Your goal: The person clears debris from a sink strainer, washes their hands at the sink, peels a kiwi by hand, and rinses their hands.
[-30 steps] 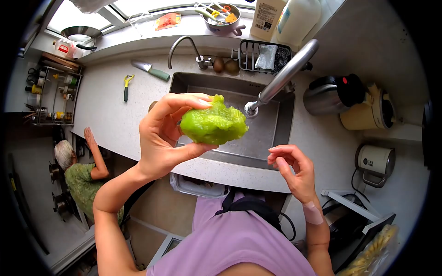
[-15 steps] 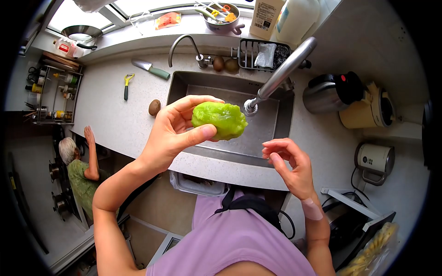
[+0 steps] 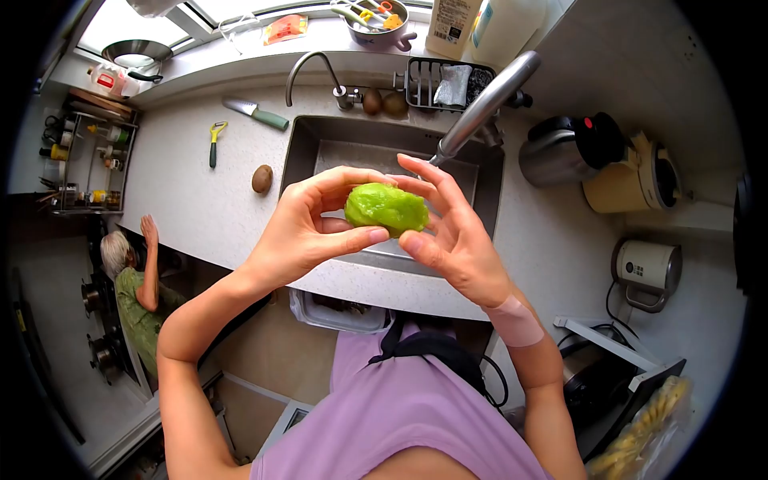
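Note:
A peeled green fruit (image 3: pixel 386 210), wet and uneven, is held over the sink (image 3: pixel 300 152). My left hand (image 3: pixel 308 224) grips it from the left, thumb below and fingers above. Around its right end curves my right hand (image 3: pixel 452 232), with the thumb at the lower right of the fruit and the fingers raised above it. A brown unpeeled fruit (image 3: pixel 262 178) lies on the counter left of the sink. Beyond it are a yellow and green peeler (image 3: pixel 215 145) and a knife with a green handle (image 3: pixel 256 114).
The large faucet (image 3: pixel 488 108) reaches over the sink from the back right. Two brown fruits (image 3: pixel 382 102) sit behind the sink beside a black rack (image 3: pixel 424 84). Steel kettle (image 3: pixel 552 152) stands at right. Another person (image 3: pixel 136 288) is at the far left.
My right hand has moved up and left to the green fruit. My left hand has turned the fruit and drawn back from its earlier place, uncovering the brown fruit on the counter.

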`<move>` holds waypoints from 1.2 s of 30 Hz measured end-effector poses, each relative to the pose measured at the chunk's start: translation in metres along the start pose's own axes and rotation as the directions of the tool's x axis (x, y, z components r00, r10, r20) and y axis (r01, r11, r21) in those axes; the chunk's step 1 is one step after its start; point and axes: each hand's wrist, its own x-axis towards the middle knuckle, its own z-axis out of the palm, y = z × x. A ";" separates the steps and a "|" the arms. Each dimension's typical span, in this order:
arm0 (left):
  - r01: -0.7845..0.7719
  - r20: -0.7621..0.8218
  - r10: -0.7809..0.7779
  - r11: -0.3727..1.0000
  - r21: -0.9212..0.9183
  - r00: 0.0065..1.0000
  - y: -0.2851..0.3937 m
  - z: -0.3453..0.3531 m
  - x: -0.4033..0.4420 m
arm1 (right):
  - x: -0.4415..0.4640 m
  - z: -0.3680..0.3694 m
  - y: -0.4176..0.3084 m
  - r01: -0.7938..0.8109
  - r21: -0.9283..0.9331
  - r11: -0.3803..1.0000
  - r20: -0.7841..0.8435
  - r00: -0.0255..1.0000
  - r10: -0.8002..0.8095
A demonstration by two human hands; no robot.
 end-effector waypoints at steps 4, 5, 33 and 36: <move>-0.050 -0.038 0.059 0.978 0.201 0.998 0.000 0.003 -0.002 | 0.005 0.011 0.018 -0.008 0.181 0.983 -0.020 1.000 0.012; -0.083 -0.062 0.106 0.952 0.295 0.992 0.000 0.004 -0.002 | 0.007 0.014 0.023 0.018 0.203 0.979 -0.065 0.998 -0.005; 0.036 -0.144 0.013 0.943 0.331 0.989 -0.036 0.011 0.005 | 0.029 0.021 0.087 0.216 -0.078 0.973 -0.483 0.846 -0.226; 0.055 -0.141 -0.014 0.953 0.296 0.990 -0.038 0.012 0.005 | 0.030 0.021 0.092 0.211 -0.062 0.976 -0.522 0.826 -0.211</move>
